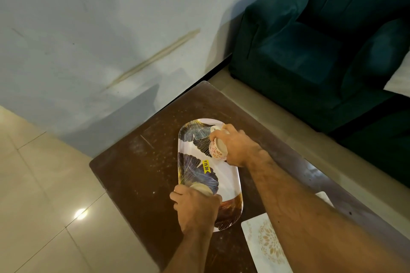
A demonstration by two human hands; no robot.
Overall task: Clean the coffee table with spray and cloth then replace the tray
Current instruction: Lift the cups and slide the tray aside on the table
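A white oval tray (224, 176) with dark leaf patterns and a yellow price sticker lies on the dusty dark brown coffee table (142, 162). My right hand (236, 145) grips a small floral cup (216, 149), turned upside down, at the tray's far end. My left hand (196, 208) is closed over another pale cup (200, 189) at the tray's near left edge; most of that cup is hidden. No spray bottle or cloth is in view.
A white placemat (264, 244) with a gold flower design lies on the table near the bottom edge, under my right forearm. A dark green sofa (315, 51) stands beyond the table at the right. A pale wall borders the table's far side, tiled floor at left.
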